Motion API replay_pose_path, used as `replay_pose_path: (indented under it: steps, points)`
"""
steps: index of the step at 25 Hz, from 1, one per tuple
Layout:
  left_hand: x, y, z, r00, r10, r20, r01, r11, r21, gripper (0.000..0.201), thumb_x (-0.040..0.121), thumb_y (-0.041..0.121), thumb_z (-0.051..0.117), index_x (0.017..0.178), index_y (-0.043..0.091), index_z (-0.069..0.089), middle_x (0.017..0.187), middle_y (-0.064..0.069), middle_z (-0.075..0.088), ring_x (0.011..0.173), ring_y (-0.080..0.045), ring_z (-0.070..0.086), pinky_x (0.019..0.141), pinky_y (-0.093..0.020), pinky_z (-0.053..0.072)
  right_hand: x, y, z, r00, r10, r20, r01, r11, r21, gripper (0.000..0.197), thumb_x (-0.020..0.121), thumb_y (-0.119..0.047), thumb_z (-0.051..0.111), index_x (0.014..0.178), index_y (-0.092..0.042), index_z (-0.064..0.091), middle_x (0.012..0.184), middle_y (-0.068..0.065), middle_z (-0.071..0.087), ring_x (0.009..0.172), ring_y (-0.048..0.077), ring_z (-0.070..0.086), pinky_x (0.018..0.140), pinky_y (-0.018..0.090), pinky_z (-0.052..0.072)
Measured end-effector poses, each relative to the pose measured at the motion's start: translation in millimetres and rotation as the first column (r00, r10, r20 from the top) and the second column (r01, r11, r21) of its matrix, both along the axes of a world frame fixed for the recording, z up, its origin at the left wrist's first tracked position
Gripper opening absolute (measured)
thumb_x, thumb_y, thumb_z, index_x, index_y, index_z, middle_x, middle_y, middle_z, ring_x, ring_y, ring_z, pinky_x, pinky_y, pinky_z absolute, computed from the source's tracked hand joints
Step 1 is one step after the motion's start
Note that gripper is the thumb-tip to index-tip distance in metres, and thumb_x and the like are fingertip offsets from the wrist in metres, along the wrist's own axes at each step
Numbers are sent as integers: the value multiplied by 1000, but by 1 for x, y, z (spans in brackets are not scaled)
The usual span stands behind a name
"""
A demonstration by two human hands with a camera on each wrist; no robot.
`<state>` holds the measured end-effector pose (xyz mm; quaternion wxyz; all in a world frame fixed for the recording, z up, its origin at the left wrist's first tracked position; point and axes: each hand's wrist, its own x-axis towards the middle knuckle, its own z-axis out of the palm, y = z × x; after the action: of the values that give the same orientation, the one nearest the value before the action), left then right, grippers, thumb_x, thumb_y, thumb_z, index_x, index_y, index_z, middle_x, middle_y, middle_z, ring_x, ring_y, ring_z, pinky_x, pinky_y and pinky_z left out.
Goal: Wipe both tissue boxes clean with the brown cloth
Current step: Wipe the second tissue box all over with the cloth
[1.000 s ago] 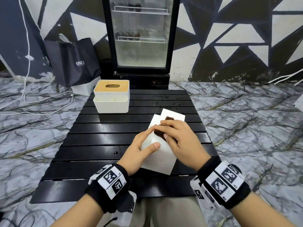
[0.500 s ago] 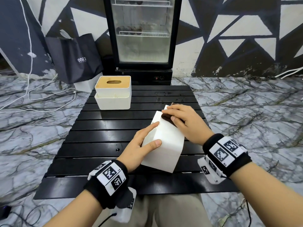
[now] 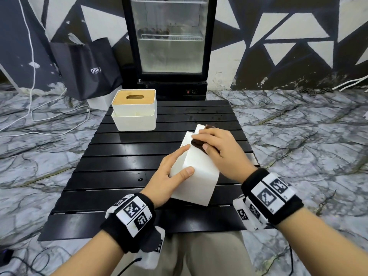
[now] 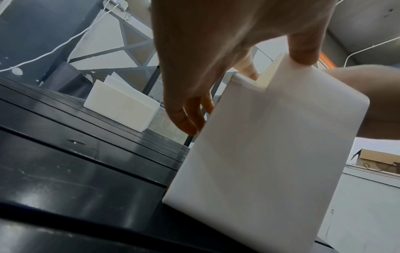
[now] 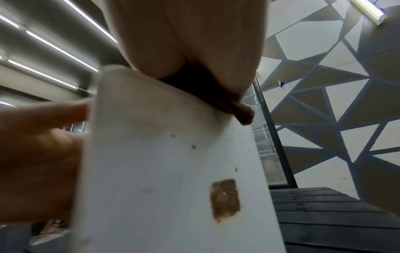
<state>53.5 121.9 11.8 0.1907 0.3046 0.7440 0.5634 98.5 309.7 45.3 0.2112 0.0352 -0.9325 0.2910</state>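
Pressing the brown cloth [image 3: 199, 145] against the upper face of the near tissue box [image 3: 197, 176], the right hand [image 3: 221, 152] lies over the far, raised end, fingers curled over the wad and thumb on its near edge. The box stands tilted on the black slatted table [image 3: 119, 156], its long axis running from the person's lap up and away. The bare stretch of the upper face lies from the cloth back toward the person, so the next stroke probably has to come down that axis. The left hand [image 3: 171, 176] braces the box's left side, fingers straight along the wall and thumb on the upper face, clamping it lightly.

The box is smooth, matt white plastic with rounded edges; the right wrist view shows brown specks and a squarish brown patch on one side [image 5: 225, 200]. The cloth looks soft and bunched. The second tissue box [image 3: 134, 110], white with a wooden slotted lid, sits well apart at the far left, nearer the left hand.
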Motion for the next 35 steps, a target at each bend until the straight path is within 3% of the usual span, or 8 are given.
replay_pose_path:
  steps: [2,7,12,17,21,30,33,35]
  points:
    - [0,0,0,1000,-3,-5,3,1000,3,49,70,63,54,115,74,37,134,36,37,134,9,26,109,-20,23,15,-10,-3,1000,18,-16,-18,1000,-9,38,86,-21,40,118,-27,59,123,-6,54,117,13,38,101,22,22]
    - [-2,-1,-3,999,-17,49,16,1000,24,61,70,64,60,128,60,39,141,20,43,137,-8,33,114,-44,29,35,-26,-12,993,54,-109,-54,999,3,37,87,-25,38,117,-27,60,119,-8,57,111,10,39,99,7,20]
    - [0,0,11,998,9,63,-8,1000,-20,61,63,61,63,121,61,44,135,12,51,126,-10,47,108,-46,38,49,-19,-3,995,78,-59,-88,975,-205,32,88,-17,46,114,-29,62,116,-22,52,117,-1,40,100,5,22]
    - [14,26,35,932,79,-353,-199,927,-319,83,55,80,44,133,56,29,147,11,27,134,-10,31,111,-44,31,55,11,6,978,-190,-81,100,780,-618,31,91,-5,47,110,-24,63,115,-8,62,106,-6,52,89,4,36]
    - [21,48,38,919,-4,-395,-217,830,-514,92,50,81,52,135,56,25,153,11,14,139,-22,26,110,-47,32,53,20,0,944,-330,-14,211,635,-743,30,92,-7,45,110,-23,64,114,-6,62,101,-9,52,78,-1,37]
    - [-9,13,50,953,184,-241,-249,929,-274,80,64,58,72,137,42,41,148,8,32,131,-14,37,103,-27,32,27,-20,-14,950,-311,-8,175,558,-811,30,91,-10,45,108,-27,63,115,-3,62,109,9,56,99,31,44]
    - [-19,-2,55,961,246,-125,-265,948,-175,86,53,66,66,133,41,46,142,10,40,126,-13,42,104,-33,35,16,-50,-14,957,-290,-7,157,538,-828,29,93,-9,43,113,-19,60,117,-3,58,110,9,53,99,27,43]
    - [-25,-6,54,959,270,-88,-280,951,-131,67,73,55,68,133,37,47,140,10,43,123,-10,42,96,-26,31,12,-73,-15,960,-278,-46,128,574,-809,29,93,-8,43,115,-19,58,113,-11,55,114,7,48,104,28,37]
